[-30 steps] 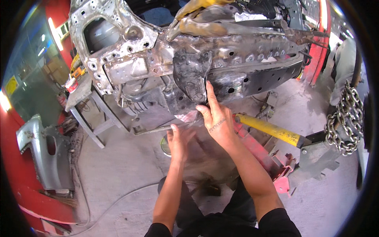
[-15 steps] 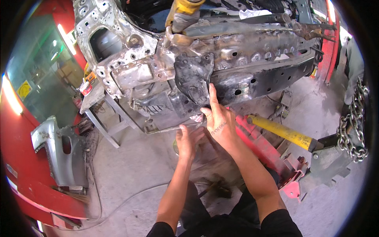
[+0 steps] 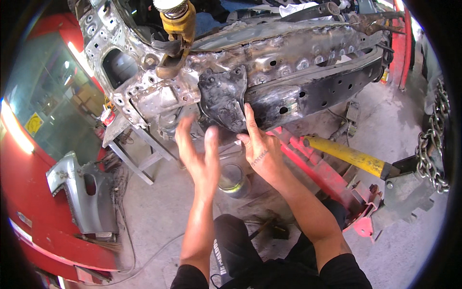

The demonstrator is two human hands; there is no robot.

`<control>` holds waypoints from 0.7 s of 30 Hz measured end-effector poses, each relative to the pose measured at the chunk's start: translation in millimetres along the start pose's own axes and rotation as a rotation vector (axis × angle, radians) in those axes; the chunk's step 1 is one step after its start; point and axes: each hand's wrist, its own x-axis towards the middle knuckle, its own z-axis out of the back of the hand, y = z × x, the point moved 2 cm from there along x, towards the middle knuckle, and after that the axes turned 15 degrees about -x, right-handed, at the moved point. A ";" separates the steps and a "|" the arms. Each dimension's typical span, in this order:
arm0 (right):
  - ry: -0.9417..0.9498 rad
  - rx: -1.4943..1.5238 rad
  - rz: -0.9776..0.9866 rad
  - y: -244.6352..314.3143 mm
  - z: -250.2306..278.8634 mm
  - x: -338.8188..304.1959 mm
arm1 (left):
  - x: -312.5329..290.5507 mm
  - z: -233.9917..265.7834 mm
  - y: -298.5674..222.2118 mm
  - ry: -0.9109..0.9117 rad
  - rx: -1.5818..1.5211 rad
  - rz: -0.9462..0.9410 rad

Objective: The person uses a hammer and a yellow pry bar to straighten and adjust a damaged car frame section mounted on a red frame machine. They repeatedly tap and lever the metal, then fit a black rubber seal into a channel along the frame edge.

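Observation:
A dark, worn metal bracket plate [image 3: 223, 91] lies against the bare car-body rail [image 3: 231, 60], at the left end of a black beam [image 3: 315, 92]. My right hand [image 3: 263, 153] is at the plate's lower right edge. Its index finger lies stretched along that edge and the thumb is by the lower tip; the remaining fingers are folded and mostly hidden. My left hand [image 3: 198, 156] is raised just below and left of the plate, holding nothing. Its thumb and fingers are apart, the fingertips smeared by motion.
A yellow clamp [image 3: 177, 29] hangs over the rail. Below right are a yellow cylinder [image 3: 346, 156], a red frame arm [image 3: 313, 161] and a hanging chain [image 3: 433, 144]. A can [image 3: 233, 180] stands beneath my hands. A silver fender [image 3: 84, 197] and metal stand [image 3: 137, 159] are at left.
My left hand has moved left and up, away from my right hand, uncovering the can. My right hand stays at the plate's edge. The yellow clamp appears further left over the rail.

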 end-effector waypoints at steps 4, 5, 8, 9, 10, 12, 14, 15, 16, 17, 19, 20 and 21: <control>-0.023 0.205 -0.138 -5.4 -12.2 -5.0 | 25.6 -29.2 17.7 0.102 0.162 -0.132; -0.014 0.278 -0.197 -5.2 -14.6 -6.1 | 24.5 -27.3 18.6 0.098 0.133 -0.107; 0.031 0.446 -0.336 -14.0 -22.1 -17.0 | 22.0 -30.9 18.2 0.064 0.076 -0.076; 0.013 0.457 -0.317 -17.0 -25.4 -17.9 | 23.5 -30.5 12.4 0.072 0.088 -0.050; -0.006 0.467 -0.298 -18.3 -27.4 -18.9 | 23.7 -30.6 10.6 0.073 0.101 -0.045; -0.013 0.467 -0.303 -16.9 -28.4 -30.0 | 24.7 -31.3 8.7 0.074 0.126 -0.039; 0.004 0.385 -0.303 -20.3 -34.7 -42.1 | 26.8 -31.9 7.0 0.069 0.138 -0.064; 0.003 0.378 -0.317 -16.8 -35.1 -45.4 | 26.1 -31.3 7.5 0.066 0.145 -0.070; -0.039 0.246 -0.230 -19.6 -34.9 -45.2 | 26.2 -30.9 7.9 0.067 0.149 -0.076; -0.080 0.113 -0.143 -26.4 -34.5 -45.5 | 26.7 -30.6 8.1 0.069 0.152 -0.082; -0.129 0.028 -0.047 -37.1 -39.1 -48.8 | 26.2 -32.0 9.9 0.062 0.128 -0.077; -0.112 0.043 -0.046 -40.9 -41.2 -49.8 | 26.3 -32.5 11.2 0.056 0.105 -0.067; -0.091 0.060 -0.052 -41.8 -40.9 -51.4 | 24.0 -31.9 13.1 0.057 0.085 -0.052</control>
